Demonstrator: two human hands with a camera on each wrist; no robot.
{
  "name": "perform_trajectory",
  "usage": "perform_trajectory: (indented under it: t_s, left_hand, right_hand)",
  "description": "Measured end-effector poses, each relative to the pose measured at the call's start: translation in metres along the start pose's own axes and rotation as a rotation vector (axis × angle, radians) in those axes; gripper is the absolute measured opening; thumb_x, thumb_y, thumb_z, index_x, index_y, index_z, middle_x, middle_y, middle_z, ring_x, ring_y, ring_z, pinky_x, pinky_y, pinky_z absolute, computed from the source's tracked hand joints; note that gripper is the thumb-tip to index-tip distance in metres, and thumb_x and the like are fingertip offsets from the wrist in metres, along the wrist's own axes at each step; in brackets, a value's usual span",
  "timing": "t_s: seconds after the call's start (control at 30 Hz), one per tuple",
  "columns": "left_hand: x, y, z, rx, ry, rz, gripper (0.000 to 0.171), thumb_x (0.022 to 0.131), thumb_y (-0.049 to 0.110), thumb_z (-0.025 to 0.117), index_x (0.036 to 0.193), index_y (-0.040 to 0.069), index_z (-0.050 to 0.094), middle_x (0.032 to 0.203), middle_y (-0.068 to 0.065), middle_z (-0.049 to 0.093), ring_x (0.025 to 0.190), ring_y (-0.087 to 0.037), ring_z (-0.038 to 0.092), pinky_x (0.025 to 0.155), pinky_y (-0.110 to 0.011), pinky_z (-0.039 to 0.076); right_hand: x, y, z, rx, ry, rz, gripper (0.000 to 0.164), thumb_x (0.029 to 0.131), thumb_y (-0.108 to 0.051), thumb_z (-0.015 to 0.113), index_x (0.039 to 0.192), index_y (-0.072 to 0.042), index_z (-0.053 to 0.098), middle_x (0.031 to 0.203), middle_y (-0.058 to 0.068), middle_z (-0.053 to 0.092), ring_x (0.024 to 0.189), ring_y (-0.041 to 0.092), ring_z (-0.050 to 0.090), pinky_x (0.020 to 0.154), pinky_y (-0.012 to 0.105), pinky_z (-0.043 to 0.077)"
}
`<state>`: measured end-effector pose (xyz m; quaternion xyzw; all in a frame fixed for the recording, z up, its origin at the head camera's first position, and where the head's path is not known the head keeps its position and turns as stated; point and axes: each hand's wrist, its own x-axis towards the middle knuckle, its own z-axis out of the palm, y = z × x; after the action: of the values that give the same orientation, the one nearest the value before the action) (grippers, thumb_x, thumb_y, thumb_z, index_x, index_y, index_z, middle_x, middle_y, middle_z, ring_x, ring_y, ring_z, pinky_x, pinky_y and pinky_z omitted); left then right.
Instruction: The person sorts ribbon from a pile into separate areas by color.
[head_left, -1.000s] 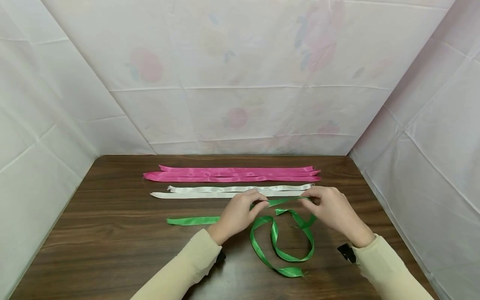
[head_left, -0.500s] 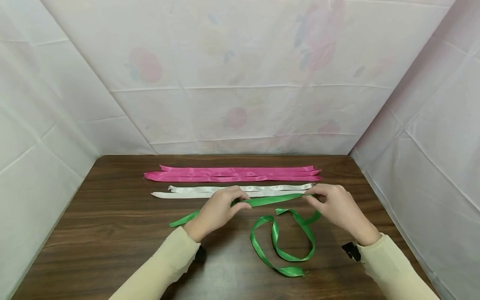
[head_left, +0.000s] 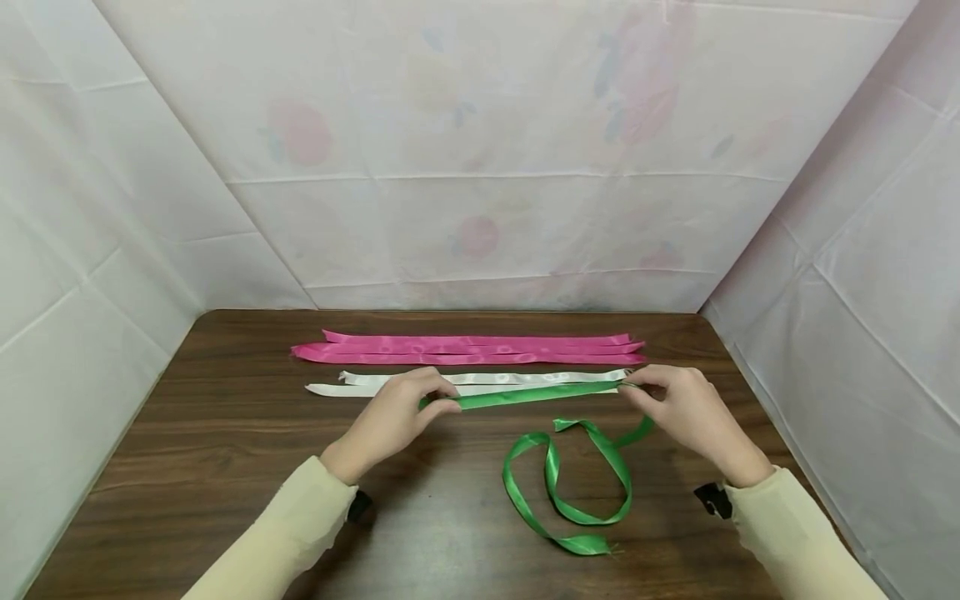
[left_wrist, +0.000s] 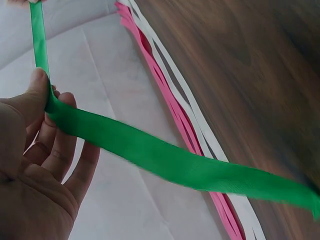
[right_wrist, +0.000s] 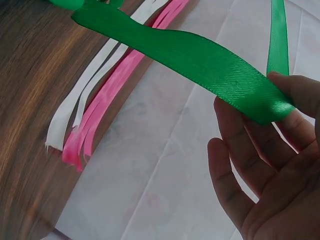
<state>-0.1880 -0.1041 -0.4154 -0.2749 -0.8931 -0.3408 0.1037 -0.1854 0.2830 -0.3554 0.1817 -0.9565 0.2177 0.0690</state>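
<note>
In the head view a green satin ribbon (head_left: 536, 395) is stretched between my two hands, just above the table and partly over the white ribbons. My left hand (head_left: 393, 417) pinches it between thumb and fingers. A length of the same green ribbon (left_wrist: 165, 162) runs off beyond this hand in the left wrist view. My right hand (head_left: 693, 417) pinches the ribbon farther right, and a tail (right_wrist: 175, 55) extends past those fingers. Another green ribbon (head_left: 585, 544) lies in loose loops on the table between my forearms, with a frayed end.
Two white ribbons (head_left: 487, 379) lie straight across the table, partly covered by my left hand and the green ribbon. Behind them several pink ribbons (head_left: 465, 348) lie side by side. Patterned white cloth (head_left: 480, 150) surrounds the dark wooden table (head_left: 187, 467) at back and sides.
My left hand has slid left, with a longer stretch of green ribbon now drawn between the hands. The right hand has shifted slightly right. The looped green ribbon stays put.
</note>
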Motion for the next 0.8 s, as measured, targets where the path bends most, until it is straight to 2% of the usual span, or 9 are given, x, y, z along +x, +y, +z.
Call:
perform_trajectory:
  t_s: [0.1,0.33,0.53,0.8]
  left_hand:
    - [-0.005,-0.005,-0.008,0.013,0.003,-0.006,0.01,0.09,0.022,0.08,0.098,0.018,0.077,0.094,0.008,0.073,0.084,-0.005,0.066,0.077,-0.027,0.057]
    - [-0.02,-0.023,-0.023,0.029,0.025,-0.039,0.011,0.087,0.019,0.082,0.097,0.019,0.077,0.093,0.01,0.072,0.084,-0.006,0.066,0.078,-0.031,0.058]
    - [-0.035,-0.04,-0.037,0.073,0.045,-0.103,0.01,0.087,0.018,0.082,0.095,0.022,0.077,0.092,0.012,0.072,0.083,-0.005,0.064,0.076,-0.033,0.056]
    - [-0.056,-0.062,-0.051,0.142,0.08,-0.155,0.01,0.087,0.016,0.082,0.093,0.022,0.077,0.089,0.013,0.07,0.078,-0.003,0.057,0.071,-0.026,0.053]
  right_hand:
    - [0.0,0.005,-0.003,0.011,-0.005,0.007,0.01,0.094,-0.015,0.076,0.103,-0.014,0.081,0.101,0.004,0.08,0.085,0.013,0.072,0.074,0.035,0.057]
    - [0.0,0.019,-0.006,0.03,-0.026,0.047,0.012,0.096,-0.021,0.075,0.104,-0.014,0.081,0.105,0.007,0.08,0.088,0.014,0.072,0.074,0.027,0.054]
    - [-0.001,0.028,-0.006,0.047,-0.056,0.094,0.015,0.097,-0.025,0.074,0.104,-0.014,0.081,0.104,0.008,0.08,0.096,0.023,0.074,0.078,0.033,0.057]
    - [0.001,0.044,-0.004,0.054,-0.1,0.143,0.019,0.099,-0.03,0.071,0.106,-0.015,0.081,0.102,0.005,0.08,0.093,0.016,0.072,0.078,0.031,0.056]
